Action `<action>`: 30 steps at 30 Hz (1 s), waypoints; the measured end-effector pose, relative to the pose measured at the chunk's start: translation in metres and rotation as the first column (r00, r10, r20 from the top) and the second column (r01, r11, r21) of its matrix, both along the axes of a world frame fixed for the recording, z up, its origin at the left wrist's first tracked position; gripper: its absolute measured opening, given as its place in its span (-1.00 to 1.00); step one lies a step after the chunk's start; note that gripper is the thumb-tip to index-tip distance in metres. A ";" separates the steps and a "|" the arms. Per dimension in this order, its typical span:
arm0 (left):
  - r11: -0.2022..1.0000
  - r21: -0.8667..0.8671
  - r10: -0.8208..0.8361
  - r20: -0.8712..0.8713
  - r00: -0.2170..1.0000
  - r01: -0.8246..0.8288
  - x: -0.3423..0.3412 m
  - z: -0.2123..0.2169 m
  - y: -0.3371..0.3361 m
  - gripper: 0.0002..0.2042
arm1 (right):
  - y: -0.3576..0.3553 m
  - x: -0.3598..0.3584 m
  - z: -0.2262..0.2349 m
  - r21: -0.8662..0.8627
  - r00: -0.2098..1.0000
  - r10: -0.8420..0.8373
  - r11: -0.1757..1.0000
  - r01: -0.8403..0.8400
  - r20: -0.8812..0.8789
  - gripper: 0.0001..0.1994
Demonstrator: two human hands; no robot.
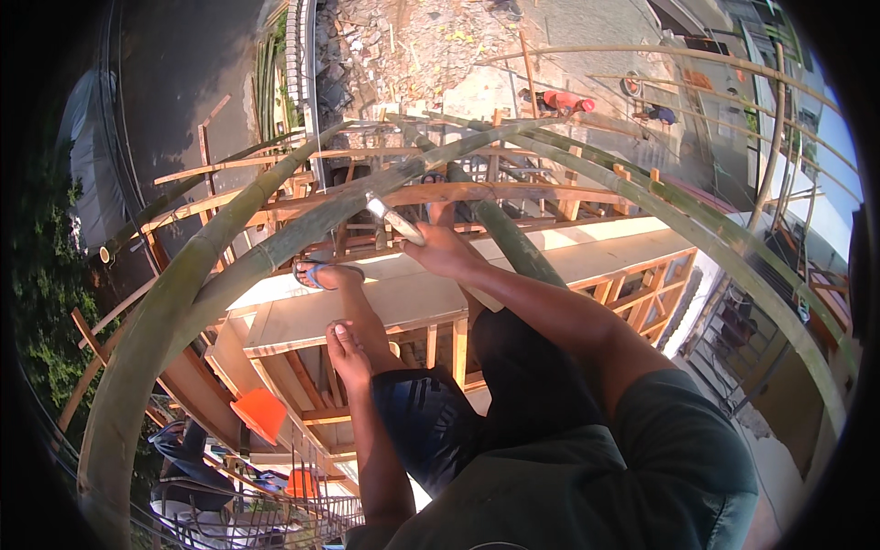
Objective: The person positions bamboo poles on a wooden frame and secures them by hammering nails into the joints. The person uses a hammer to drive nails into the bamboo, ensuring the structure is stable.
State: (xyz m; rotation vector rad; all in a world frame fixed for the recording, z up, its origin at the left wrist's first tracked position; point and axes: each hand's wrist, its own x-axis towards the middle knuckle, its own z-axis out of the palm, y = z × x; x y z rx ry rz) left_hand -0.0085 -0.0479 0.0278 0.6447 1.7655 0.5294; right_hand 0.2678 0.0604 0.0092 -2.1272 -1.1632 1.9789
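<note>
Just left of the left hand [348,353], which hangs loosely open on the knee holding nothing, thick bamboo poles [183,275] brace the scaffold, while the right hand [442,249] wraps tight around a hammer handle [394,220] above the plywood formwork [403,302], probably for control.

Outdoors in strong sunlight, seen from high on a scaffold of green bamboo poles [174,293] and timber formwork [431,307]; far below, a rubble heap [403,41] beside a dark road [183,82]; trees [50,275] at left; what may be an orange hard hat [261,411] lower down.
</note>
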 end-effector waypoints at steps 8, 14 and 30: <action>1.000 -0.010 0.007 0.076 0.997 -0.007 0.010 0.004 -0.001 -0.71 | -0.038 0.007 -0.057 0.181 0.989 0.088 0.977 -0.109 0.120 -0.53; 0.999 -0.018 0.030 0.074 0.997 -0.028 0.015 0.004 -0.009 -0.70 | -0.053 0.010 -0.088 0.261 0.990 0.028 0.963 -0.064 0.139 -0.59; 0.759 -0.166 0.645 0.321 0.693 -0.629 0.038 -0.050 0.084 -0.70 | -0.032 0.016 -0.063 0.204 0.983 -0.133 0.973 0.106 0.124 -0.61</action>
